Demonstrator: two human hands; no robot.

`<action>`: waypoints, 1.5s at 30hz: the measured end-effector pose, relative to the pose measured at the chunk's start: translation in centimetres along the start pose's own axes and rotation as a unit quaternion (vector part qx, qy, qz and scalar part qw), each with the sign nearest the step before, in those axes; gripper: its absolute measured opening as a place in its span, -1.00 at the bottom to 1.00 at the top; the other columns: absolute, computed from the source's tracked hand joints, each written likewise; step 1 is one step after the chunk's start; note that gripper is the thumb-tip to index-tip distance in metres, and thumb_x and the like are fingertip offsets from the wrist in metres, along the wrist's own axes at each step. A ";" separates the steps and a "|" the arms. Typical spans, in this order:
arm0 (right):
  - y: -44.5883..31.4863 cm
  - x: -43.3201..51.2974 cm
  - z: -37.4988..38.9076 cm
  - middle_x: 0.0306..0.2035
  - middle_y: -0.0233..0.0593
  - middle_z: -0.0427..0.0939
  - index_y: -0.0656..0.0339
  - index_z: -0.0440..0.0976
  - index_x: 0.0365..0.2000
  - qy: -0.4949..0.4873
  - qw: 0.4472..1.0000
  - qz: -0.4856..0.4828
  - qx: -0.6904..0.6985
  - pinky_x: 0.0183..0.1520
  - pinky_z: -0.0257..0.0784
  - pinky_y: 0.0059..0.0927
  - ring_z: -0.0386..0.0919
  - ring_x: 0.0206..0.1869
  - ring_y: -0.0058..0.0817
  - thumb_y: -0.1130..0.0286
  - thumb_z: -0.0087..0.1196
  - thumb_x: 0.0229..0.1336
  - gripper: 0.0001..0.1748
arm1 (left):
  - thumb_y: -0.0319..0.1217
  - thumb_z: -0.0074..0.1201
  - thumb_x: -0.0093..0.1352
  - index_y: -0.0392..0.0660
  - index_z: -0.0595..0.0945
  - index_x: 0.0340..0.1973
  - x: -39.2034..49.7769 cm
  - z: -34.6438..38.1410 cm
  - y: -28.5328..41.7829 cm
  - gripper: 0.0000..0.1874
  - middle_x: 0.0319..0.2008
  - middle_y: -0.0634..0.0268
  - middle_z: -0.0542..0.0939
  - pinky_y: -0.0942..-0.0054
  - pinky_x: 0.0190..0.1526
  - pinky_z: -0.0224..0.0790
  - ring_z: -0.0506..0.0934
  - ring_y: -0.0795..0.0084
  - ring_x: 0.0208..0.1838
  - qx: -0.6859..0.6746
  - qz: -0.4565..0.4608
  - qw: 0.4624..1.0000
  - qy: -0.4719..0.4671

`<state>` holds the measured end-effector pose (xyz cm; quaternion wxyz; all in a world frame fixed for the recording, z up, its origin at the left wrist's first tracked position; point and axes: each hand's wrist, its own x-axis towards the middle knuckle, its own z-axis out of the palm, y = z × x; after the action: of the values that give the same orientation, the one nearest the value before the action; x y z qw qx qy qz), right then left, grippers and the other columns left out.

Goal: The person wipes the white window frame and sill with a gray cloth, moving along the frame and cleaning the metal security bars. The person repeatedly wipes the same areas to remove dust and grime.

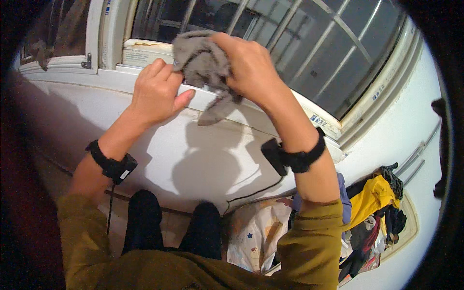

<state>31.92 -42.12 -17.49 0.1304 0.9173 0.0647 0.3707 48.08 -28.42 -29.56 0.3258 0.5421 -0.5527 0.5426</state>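
My right hand (250,65) grips a crumpled grey cloth (201,58) in front of the lower rail of a window. One end of the cloth hangs below the white sill (203,98). Beside the cloth, to the left, is my left hand (156,90), at the window frame (145,56). Its fingers are curled and its thumb points toward the cloth. Whether those fingers hold the frame or the cloth's edge is hidden. Metal bars (282,25) run behind the dark window glass (326,69).
Black bands with small boxes sit on both my forearms, with cables (259,194) trailing down. At lower right lie piled clothes, including a yellow garment (373,199), and a patterned cloth (253,232). A window latch (86,61) juts out at left. The white wall (163,156) stands before my knees.
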 end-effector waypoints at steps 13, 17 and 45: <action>12.6 -20.0 -13.6 -0.13 0.03 0.72 0.10 0.54 0.11 0.006 0.952 0.295 -0.075 0.08 0.54 -0.27 0.72 -0.01 -0.04 0.72 0.27 -0.17 -0.29 | -0.18 0.33 0.20 -0.16 0.64 -0.29 0.4 -0.2 0.4 -0.66 -0.35 0.20 0.60 0.16 -0.21 0.41 0.50 0.12 -0.21 -0.004 -0.003 1.000 -0.013; 14.5 -22.4 -14.7 -0.15 0.04 0.72 0.11 0.54 0.11 0.016 0.941 0.322 -0.099 0.07 0.55 -0.26 0.71 0.00 -0.03 0.72 0.23 -0.15 -0.31 | -0.17 0.34 0.19 -0.16 0.63 -0.32 0.5 -0.1 0.4 -0.66 -0.37 0.20 0.58 0.16 -0.21 0.41 0.50 0.11 -0.22 -0.006 0.000 1.000 -0.006; -1.6 -3.1 -2.2 0.05 -0.21 0.61 0.34 0.43 0.24 -0.068 0.842 0.193 0.500 0.20 0.41 -0.35 0.49 0.08 -0.47 0.11 0.04 0.46 -0.44 | -0.51 0.45 0.00 0.06 0.56 0.28 4.9 -1.9 2.7 -0.14 0.40 -0.11 0.33 -0.03 0.36 0.30 0.40 -0.24 0.32 -0.170 -0.080 0.979 0.076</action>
<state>28.14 -40.79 -18.46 -0.4156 0.8751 0.0542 0.2420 44.15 -28.30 -25.24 0.4970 0.4780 -0.5655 0.4524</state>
